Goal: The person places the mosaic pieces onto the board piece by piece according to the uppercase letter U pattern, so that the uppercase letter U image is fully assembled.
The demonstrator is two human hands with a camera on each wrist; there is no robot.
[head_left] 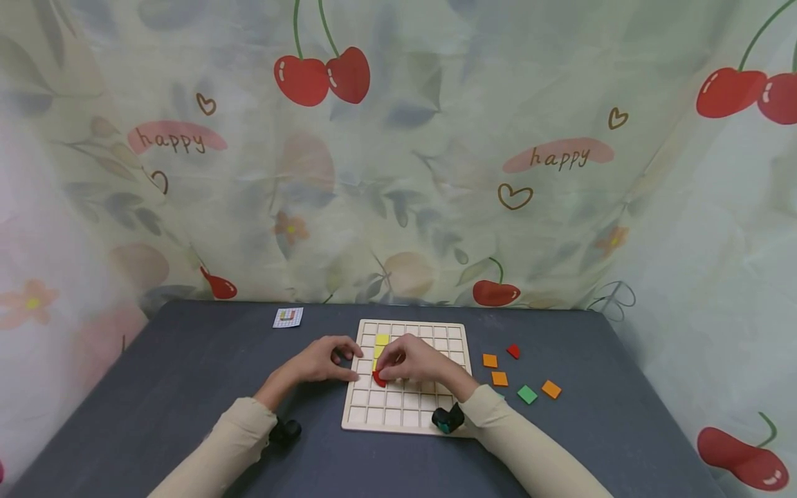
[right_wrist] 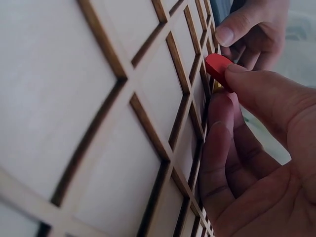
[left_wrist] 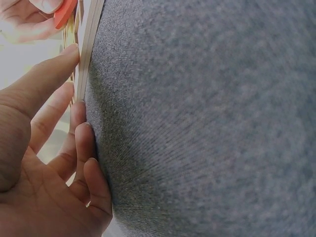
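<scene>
A light wooden grid board (head_left: 407, 418) lies on the dark table. My right hand (head_left: 418, 358) pinches a red tile with a curved edge (head_left: 379, 379) between thumb and fingers, close over the board's left part; the same red tile (right_wrist: 217, 69) shows edge-on in the right wrist view. Yellow tiles (head_left: 382, 339) run in a column just beyond it, partly hidden by the right fingers. At the board's left edge rests my left hand (head_left: 320, 360), thumb and fingers spread apart; in the left wrist view its fingertips (left_wrist: 73, 52) touch the board's side.
Right of the board lie several orange tiles (head_left: 499, 379), a green tile (head_left: 527, 394) and a small red tile (head_left: 513, 351). A small printed card (head_left: 288, 317) is at the back left. A patterned curtain (head_left: 398, 173) hangs behind the table (head_left: 336, 470).
</scene>
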